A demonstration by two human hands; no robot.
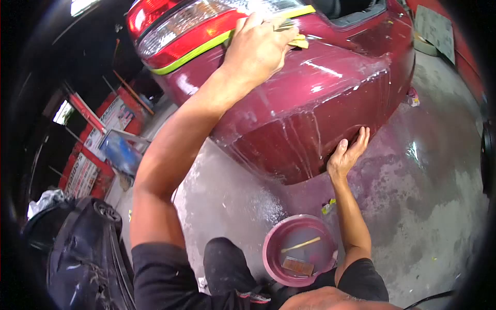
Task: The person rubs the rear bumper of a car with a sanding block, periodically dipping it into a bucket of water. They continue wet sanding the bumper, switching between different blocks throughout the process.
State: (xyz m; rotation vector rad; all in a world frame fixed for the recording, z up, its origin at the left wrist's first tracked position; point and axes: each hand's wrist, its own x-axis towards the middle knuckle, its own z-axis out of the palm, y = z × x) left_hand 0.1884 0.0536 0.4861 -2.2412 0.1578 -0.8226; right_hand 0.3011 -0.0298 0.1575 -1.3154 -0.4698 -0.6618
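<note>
My left hand [258, 49] is closed around a folded yellow-and-grey piece of sandpaper [299, 42], pressed near the upper edge of a wet maroon car bumper [294, 119]. Just above it runs yellow-green masking tape [194, 51] along the lower edge of the red and clear tail light [196, 28]. Milky streaks run down the bumper's face. Lower down, my right hand [349, 155] rests against the bumper's lower side with its fingers stretched out, holding nothing visible.
Below my right hand, a pink basin [268, 253] on the wet concrete floor [413, 206] holds liquid, a thin yellow stick [300, 244] and a brown block [298, 266]. A dark, damaged car part [82, 258] stands at left, near a blue drum [120, 151].
</note>
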